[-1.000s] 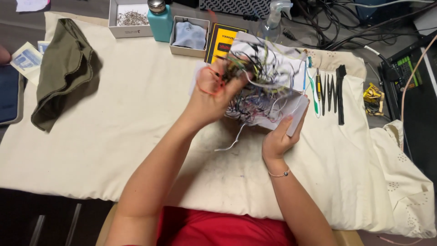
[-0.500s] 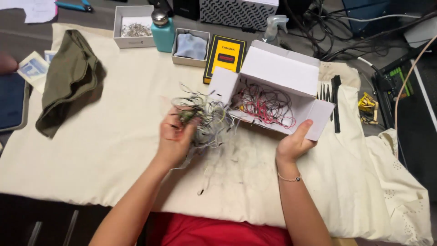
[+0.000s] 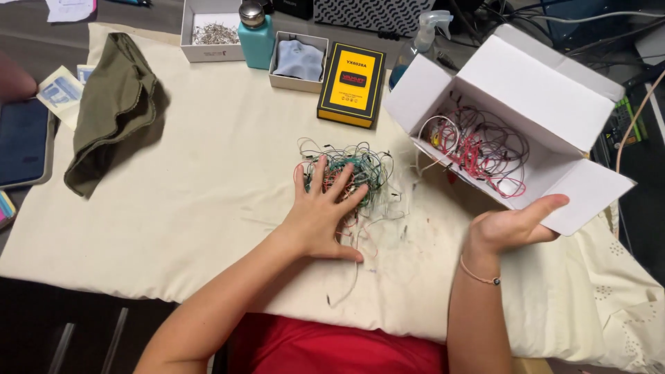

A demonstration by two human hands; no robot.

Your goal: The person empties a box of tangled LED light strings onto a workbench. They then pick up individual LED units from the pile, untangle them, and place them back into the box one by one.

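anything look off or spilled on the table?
Yes: a tangled wad of wires lies loose on the cream cloth under the left hand, strands trailing outward. The white box is tipped on its side, propped by the right hand, red wires still inside.

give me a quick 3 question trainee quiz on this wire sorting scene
1. True or false: the left hand lies spread on the tangled wire pile on the cream cloth.
2. What does the right hand touch? A) the white cardboard box B) the teal bottle C) the olive cloth
3. Fill in: the wires left inside the box are mostly ____ .

Key
1. True
2. A, at the box's lower front flap
3. red
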